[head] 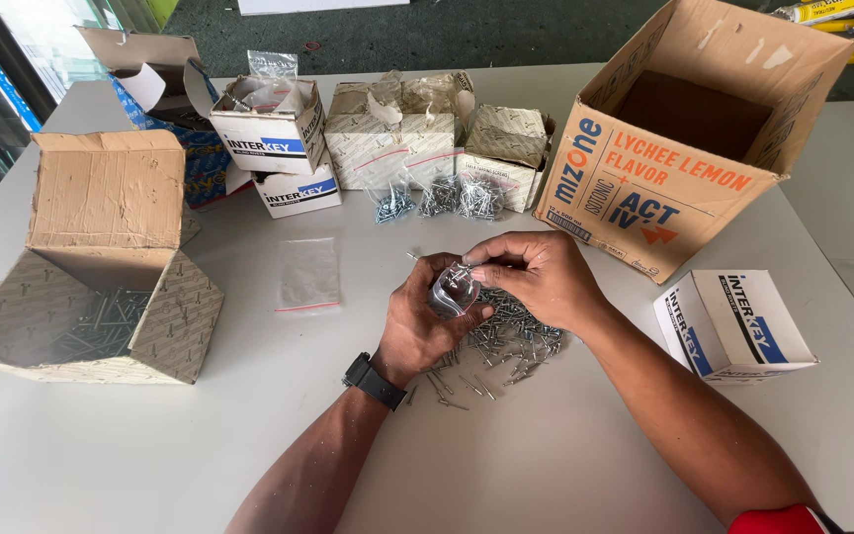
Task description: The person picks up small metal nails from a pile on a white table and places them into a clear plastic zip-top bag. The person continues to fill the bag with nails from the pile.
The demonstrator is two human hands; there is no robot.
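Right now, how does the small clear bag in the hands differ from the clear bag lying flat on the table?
The held bag is gripped between the left hand and right hand, bulging, with screws inside. The flat bag lies untouched and looks empty. The held bag sits above the screw pile; the flat bag lies apart on the table. Both are small and clear.

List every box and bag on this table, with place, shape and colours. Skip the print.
Big carton: far right, open, brown, orange and blue print.
White box: right edge, closed, blue-black label.
Stacked white boxes: far left-centre.
Brown carton: left, open, holds screws.
Clear bag: in both hands.
Flat bag: centre-left, empty.
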